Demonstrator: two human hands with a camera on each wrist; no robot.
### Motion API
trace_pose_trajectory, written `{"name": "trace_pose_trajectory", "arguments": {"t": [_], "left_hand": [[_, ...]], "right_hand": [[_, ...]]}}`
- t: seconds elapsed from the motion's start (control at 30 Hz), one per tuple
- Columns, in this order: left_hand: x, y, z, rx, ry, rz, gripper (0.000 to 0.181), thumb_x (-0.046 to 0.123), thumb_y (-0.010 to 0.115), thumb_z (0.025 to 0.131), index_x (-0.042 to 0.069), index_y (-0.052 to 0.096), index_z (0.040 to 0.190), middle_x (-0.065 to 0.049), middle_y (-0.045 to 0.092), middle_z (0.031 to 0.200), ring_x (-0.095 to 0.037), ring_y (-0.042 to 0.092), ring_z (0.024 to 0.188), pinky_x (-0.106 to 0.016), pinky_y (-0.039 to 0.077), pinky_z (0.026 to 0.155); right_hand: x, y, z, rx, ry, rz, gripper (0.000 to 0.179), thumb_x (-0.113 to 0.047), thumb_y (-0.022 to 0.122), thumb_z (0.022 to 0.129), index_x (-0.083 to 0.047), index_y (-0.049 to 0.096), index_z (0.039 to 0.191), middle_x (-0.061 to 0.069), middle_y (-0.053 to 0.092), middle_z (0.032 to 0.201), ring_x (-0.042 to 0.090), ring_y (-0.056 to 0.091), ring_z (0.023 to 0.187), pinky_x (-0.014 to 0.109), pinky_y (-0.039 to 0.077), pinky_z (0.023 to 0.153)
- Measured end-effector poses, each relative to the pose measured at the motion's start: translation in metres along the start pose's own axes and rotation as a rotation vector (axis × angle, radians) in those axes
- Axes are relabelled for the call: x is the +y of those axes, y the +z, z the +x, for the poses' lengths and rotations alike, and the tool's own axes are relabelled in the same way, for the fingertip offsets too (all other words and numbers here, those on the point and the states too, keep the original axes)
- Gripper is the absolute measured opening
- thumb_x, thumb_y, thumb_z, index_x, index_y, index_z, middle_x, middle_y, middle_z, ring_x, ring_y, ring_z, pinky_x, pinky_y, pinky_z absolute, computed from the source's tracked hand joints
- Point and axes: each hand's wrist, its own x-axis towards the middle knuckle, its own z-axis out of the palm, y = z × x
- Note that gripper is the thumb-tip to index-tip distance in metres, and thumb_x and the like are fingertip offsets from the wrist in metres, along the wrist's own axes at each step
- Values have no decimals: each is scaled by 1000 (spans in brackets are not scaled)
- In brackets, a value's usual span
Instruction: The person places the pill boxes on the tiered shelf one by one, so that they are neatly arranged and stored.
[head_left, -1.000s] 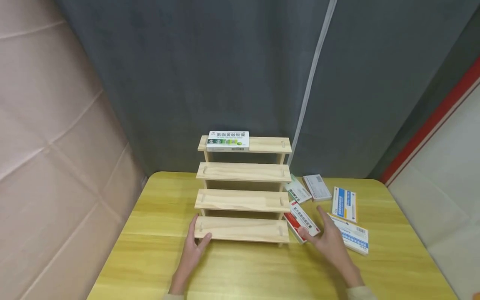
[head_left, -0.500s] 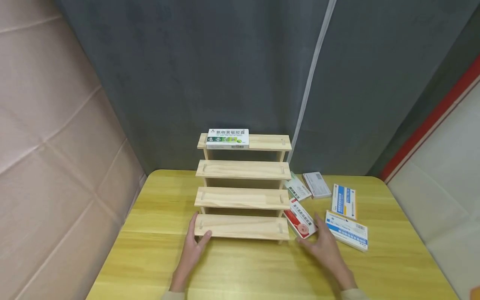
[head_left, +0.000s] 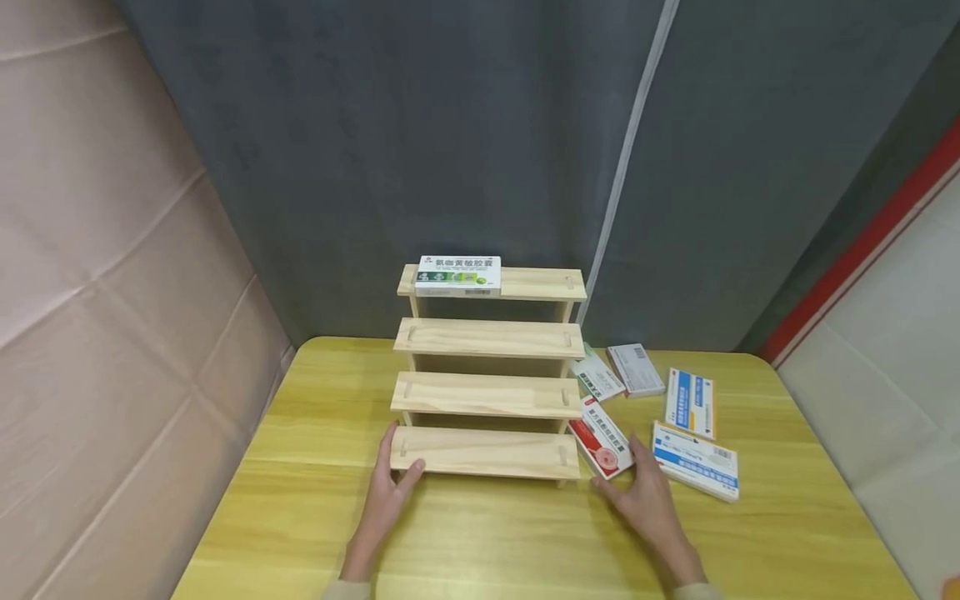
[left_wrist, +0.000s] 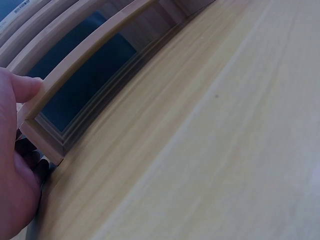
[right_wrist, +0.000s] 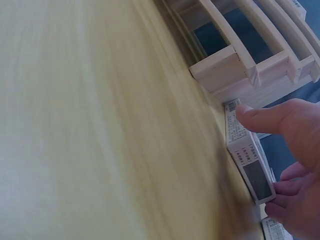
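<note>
A four-tier stepped wooden display rack (head_left: 486, 452) stands on the table in the head view. At its lower left corner, my left hand (head_left: 384, 505) grips the bottom tier, thumb (left_wrist: 27, 88) over the front edge and the other fingers around the end. A red-and-white medicine box (head_left: 597, 435) lies flat by the rack's right side. My right hand (head_left: 647, 505) holds this box by its near end, with the thumb (right_wrist: 260, 119) at one long side and the fingers at the other. On the top tier rests a white-and-green medicine box (head_left: 458, 276), toward the left.
Right of the rack lie a pale green box (head_left: 597, 373), a greyish-white box (head_left: 636, 369) and two blue-and-white boxes, one farther back (head_left: 690, 403) and one nearer (head_left: 695, 461). The wooden table (head_left: 300, 500) meets a dark curtain (head_left: 375, 167) behind.
My right hand has moved slightly left and down, from over the red-and-white box to around its near end. The left hand stays on the rack.
</note>
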Motion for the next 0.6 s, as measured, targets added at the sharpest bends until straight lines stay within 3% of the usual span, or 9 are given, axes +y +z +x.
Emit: {"name": "trace_pose_trajectory", "arguments": {"t": [0.37,0.6], "left_hand": [[-5,1,0,1,4,10,80,29,62,101,13,16,163,-17,11,170,-47,8,155,-80,8,116],[-5,1,2,2,13,8,80,29,63,100,14,16,163,-16,12,170,-46,8,155,-78,8,117]], "right_hand": [[7,13,-4,111,-42,-20,95,-18,89,76,15,35,146,39,42,147,55,41,135,67,32,115],[5,15,-3,143,27,-34,91,-15,86,78,18,35,145,42,42,144,56,40,135,66,32,116]]}}
